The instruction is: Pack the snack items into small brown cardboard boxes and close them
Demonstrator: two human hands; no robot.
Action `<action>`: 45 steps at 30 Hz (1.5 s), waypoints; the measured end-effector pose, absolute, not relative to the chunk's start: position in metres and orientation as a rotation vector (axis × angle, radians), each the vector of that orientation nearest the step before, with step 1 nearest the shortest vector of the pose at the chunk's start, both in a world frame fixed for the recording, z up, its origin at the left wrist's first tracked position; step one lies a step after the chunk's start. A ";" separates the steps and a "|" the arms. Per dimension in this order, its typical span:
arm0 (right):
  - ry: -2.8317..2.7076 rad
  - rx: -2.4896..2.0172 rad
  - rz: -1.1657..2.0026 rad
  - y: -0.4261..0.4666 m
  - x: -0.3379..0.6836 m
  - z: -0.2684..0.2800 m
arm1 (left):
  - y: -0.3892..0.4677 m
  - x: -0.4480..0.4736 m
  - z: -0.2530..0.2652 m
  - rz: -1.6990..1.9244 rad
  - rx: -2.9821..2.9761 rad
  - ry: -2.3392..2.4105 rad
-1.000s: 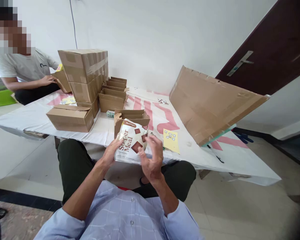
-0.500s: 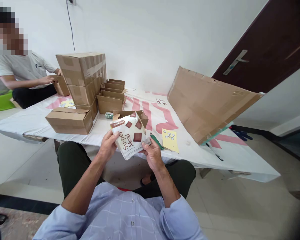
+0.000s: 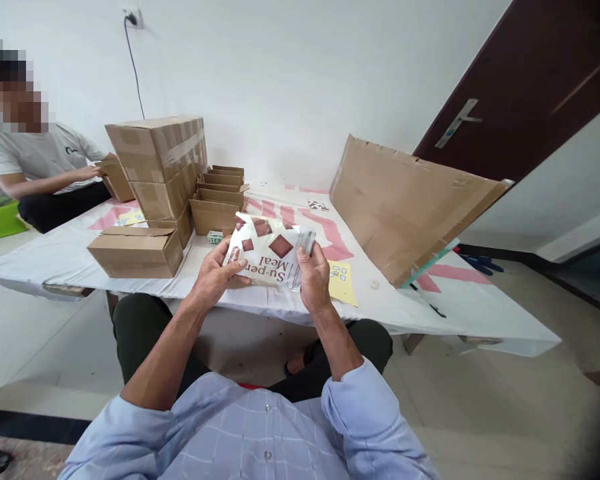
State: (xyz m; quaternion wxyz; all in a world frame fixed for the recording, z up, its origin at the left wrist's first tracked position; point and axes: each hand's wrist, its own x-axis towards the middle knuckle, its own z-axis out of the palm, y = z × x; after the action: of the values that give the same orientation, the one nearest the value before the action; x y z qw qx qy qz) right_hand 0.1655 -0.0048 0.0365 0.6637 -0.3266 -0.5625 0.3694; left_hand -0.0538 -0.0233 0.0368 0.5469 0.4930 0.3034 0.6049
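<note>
Both of my hands grip a white food pouch [image 3: 265, 257] printed with brown squares and the words "Su-per Meal", which read upside down. My left hand [image 3: 217, 272] pinches its left end, thumb on top. At the other end, my right hand [image 3: 313, 277] clasps the silvery edge. The pouch hangs just above the table's near edge and hides what lies behind it. A yellow card [image 3: 343, 283] with printed shapes lies just right of my right hand. Left of the pouch sits a small green-and-white box [image 3: 215, 237].
A closed carton [image 3: 135, 252] and stacked taped cartons [image 3: 163, 157] stand left. Open cartons [image 3: 216, 210] line up beyond. A large cardboard sheet [image 3: 405, 207] leans at right, near a black pen-like tool [image 3: 427, 300]. A co-worker [image 3: 45, 167] handles a carton at far left.
The pouch has turned from a slant to nearly level and risen a little, its lettering now inverted. The green tool and the small open carton near it are now hidden. The view has shifted slightly.
</note>
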 end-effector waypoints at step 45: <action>-1.312 -0.882 0.746 -0.003 0.153 -0.001 | -0.014 -0.055 -0.027 1.427 1.110 0.861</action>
State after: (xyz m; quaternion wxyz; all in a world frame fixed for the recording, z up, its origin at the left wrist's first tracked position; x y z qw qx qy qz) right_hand 0.1535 -0.0030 -0.0007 0.6418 -0.3870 -0.5756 0.3271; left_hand -0.0548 -0.0143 -0.0268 0.5392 0.4668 0.3621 0.6002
